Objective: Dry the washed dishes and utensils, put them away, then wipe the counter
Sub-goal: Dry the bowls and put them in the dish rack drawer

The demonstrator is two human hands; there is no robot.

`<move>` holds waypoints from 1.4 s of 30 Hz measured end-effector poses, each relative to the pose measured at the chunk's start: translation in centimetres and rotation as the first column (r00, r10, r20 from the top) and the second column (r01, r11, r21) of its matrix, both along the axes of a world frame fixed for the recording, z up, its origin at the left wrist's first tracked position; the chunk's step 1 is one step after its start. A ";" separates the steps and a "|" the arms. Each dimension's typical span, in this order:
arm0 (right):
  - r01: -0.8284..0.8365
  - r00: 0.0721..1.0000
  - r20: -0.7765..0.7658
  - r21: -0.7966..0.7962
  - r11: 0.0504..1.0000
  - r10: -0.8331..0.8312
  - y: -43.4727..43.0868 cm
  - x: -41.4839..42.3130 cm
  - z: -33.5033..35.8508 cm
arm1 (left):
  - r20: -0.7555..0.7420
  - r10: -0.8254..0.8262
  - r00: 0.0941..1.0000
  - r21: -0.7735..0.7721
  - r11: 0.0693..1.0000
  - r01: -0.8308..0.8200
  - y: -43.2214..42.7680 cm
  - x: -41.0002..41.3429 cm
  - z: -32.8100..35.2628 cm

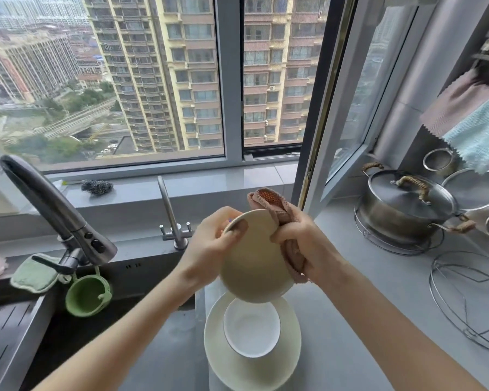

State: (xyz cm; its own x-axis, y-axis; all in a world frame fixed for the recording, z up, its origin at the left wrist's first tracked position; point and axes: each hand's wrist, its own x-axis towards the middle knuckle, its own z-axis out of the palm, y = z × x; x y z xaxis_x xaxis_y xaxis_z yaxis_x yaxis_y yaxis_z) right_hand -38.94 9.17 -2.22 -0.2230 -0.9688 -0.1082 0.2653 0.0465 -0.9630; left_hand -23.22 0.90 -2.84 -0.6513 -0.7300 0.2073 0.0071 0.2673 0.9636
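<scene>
Left hand (212,244) grips the beige bowl (254,263) by its rim, thumb curled over it. Right hand (299,238) clutches a pink cloth (268,200) against the opposite rim. The bowl is directly above stacked plates (218,348) on the desk (364,306). Tap (54,204) to the left, lidded pot (407,204) to the right.

Bowl (254,263) sits between the hands, above the counter (364,320): left hand (209,249) grips its left rim, right hand (297,241) grips a cloth (268,201) over its right rim. Directly below: small plate (251,331) on large plate (218,348), on counter. Sink (12,334) left of plates. Faucet (54,207) behind sink. Tap (170,213) behind bowl. Pot (407,207) far right, wire rack (463,300) before it.
</scene>
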 end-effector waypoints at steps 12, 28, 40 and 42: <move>0.535 0.750 0.362 0.162 0.829 -0.554 0.1 4.5 -4.9 | -0.046 0.231 0.972 0.405 0.894 -0.194 3.5 -0.8 -4.9; 0.566 0.814 0.021 0.197 0.800 -0.581 2.3 8.7 -4.6 | 0.057 0.141 0.988 0.708 0.692 -0.139 2.1 2.8 -4.2; 0.232 -0.186 -0.974 0.088 0.969 0.132 7.2 9.8 -3.6 | 0.178 -0.303 0.936 0.724 0.684 0.083 2.2 2.3 -4.9; 0.103 -0.222 -0.944 0.225 0.969 0.243 8.1 10.6 -4.7 | 0.181 -0.329 0.927 0.711 0.694 0.107 3.4 2.1 -4.6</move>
State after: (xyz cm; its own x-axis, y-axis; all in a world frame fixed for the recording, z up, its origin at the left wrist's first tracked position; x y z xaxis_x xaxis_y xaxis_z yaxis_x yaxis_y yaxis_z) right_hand -28.30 17.26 -6.96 -0.1555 -0.9877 0.0184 -0.9878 0.1553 -0.0092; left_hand -21.11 4.34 -7.40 -0.7567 -0.4257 -0.4962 -0.3108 -0.4335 0.8458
